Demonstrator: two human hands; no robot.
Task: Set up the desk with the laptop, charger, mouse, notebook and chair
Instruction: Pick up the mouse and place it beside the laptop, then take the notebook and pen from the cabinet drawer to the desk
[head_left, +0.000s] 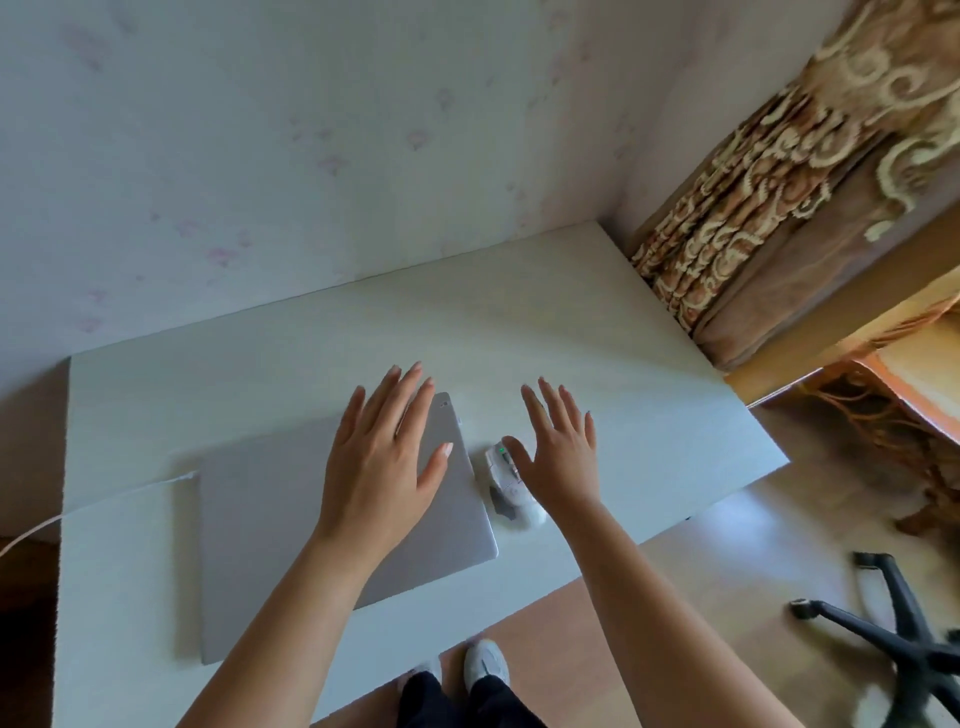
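White rectangular desk (597, 332), set against a pale wall (260, 130). Closed silver laptop (270, 525), flat on the desk, white charger cable (104, 493) running off its left edge. Black star-shaped chair base (898, 639), on the floor well right of the desk. Left hand (382, 457), fingers spread and straight, over the laptop's right corner, holding nothing. Right hand (558, 452), fingers spread, over the white computer mouse (506, 483) just beside the laptop.

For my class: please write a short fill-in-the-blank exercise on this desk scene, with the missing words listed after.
1. The laptop on the desk has its lid ____.
2. The white mouse lies to the ____ of the laptop.
3. Both the left hand and the right hand have their fingers ____.
4. A white cable leaves the laptop's ____ side.

Missing words: closed; right; spread; left
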